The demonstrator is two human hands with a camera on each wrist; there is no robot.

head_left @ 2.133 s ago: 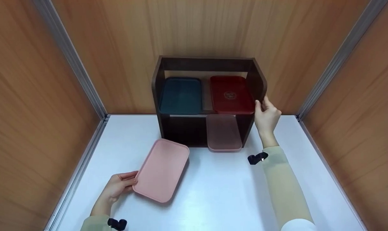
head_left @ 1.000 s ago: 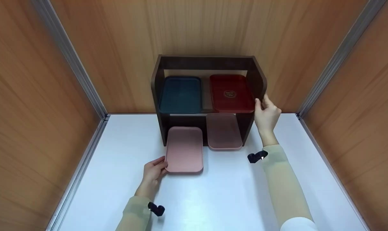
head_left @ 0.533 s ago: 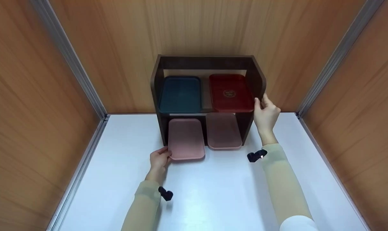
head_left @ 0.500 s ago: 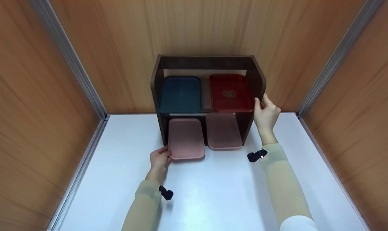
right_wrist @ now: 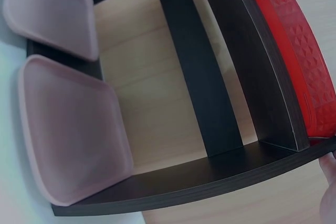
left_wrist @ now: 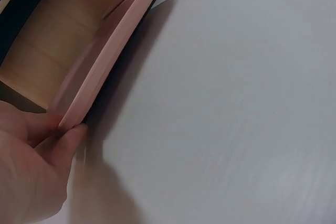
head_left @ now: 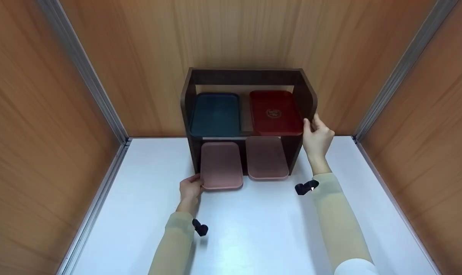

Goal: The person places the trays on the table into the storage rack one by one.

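While our left hand (head_left: 191, 188) pinches the pink tray (head_left: 221, 165) at its seven o'clock corner, it sits slightly deeper under the shelf (head_left: 309, 100), which our right hand (head_left: 317, 136) still grips.

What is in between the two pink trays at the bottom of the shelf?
A dark upright divider of the shelf stands between the left pink tray and the right pink tray; the right wrist view shows it best.

I see 2 pink trays (head_left: 221, 165) (head_left: 266, 157) under a dark brown shelf (head_left: 307, 95), above them a teal tray (head_left: 215, 114) and a red tray (head_left: 275, 111) with a round gold emblem. The red tray's underside shows a diamond pattern, the tabletop (head_left: 261, 229) is white, and the walls (head_left: 44, 114) are orange wood grain.
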